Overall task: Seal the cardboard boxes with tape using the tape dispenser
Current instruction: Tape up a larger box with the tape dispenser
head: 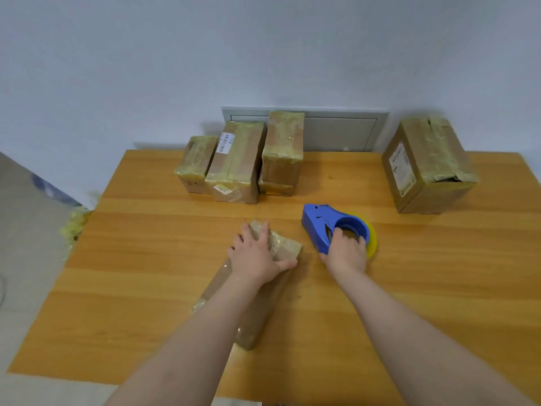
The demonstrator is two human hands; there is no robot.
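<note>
The left hand (257, 256) lies spread flat on the long cardboard box (285, 247). Just right of it, the right hand (345, 253) grips the blue tape dispenser (317, 227). I'd keep the box pinned and draw the tape straight along its seam. There is one dispenser. Three taped boxes (234, 165) cluster beyond the left hand, and one larger box (424, 171) sits beyond the right.
</note>
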